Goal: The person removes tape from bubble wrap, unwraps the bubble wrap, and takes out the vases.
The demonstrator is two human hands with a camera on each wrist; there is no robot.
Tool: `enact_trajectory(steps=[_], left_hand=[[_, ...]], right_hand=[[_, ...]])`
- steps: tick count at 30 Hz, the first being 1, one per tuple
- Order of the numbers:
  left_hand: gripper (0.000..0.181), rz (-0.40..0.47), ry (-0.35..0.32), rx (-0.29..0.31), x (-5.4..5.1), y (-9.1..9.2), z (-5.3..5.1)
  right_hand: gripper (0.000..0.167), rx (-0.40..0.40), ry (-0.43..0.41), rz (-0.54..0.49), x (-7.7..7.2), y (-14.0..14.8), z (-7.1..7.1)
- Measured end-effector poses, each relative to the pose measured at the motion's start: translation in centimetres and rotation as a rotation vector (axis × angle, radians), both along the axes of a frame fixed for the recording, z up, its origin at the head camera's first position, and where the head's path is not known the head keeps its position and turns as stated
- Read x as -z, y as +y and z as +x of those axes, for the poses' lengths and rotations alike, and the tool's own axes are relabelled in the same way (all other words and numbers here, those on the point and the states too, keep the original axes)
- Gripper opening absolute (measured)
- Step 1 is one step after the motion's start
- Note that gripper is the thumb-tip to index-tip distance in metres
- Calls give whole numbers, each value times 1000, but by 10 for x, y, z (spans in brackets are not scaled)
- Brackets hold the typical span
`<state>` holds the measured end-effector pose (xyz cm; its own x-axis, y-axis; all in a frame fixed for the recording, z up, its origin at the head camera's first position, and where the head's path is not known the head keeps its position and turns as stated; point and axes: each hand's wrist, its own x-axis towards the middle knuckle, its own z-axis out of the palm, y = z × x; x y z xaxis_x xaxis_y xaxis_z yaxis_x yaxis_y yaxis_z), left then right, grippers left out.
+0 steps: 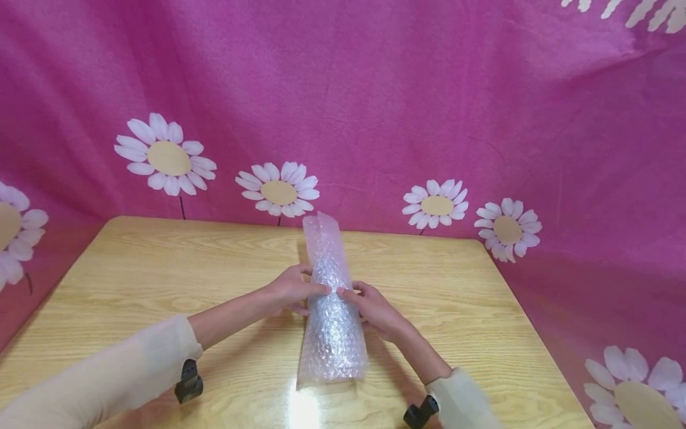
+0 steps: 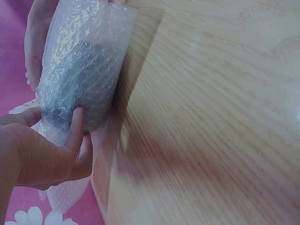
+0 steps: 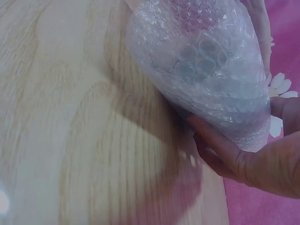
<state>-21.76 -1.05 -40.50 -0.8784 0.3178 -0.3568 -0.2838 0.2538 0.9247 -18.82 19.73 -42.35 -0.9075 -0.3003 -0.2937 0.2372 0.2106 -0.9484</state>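
A long roll of bubble wrap (image 1: 334, 339) lies lengthwise on the wooden table, its narrower end toward the back. Something dark shows faintly through the bubble wrap (image 2: 89, 70) in the left wrist view; what it is cannot be told. My left hand (image 1: 295, 288) grips the roll's left side, thumb on top and fingers down the side. From the right, my right hand (image 1: 377, 310) holds it the same way, the two thumbs nearly meeting on top. In the right wrist view, fingers of the right hand (image 3: 248, 159) curl under the wrap (image 3: 211, 79).
The light wooden table (image 1: 455, 298) reaches back to a pink cloth (image 1: 364, 107) printed with white daisies, which hangs behind and at both sides. A dark wrist camera (image 1: 189, 381) sits at the left cuff and another (image 1: 420, 412) at the right.
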Motion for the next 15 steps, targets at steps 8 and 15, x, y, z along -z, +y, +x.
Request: enact_trajectory(steps=[8, 15], left_hand=[[56, -41, 7, 5, 4, -1, -2], [56, -59, 9, 12, 4, -3, -2]], right_hand=[[59, 7, -13, 1, 5, -2, 0], [60, 8, -11, 30, 4, -2, -2]])
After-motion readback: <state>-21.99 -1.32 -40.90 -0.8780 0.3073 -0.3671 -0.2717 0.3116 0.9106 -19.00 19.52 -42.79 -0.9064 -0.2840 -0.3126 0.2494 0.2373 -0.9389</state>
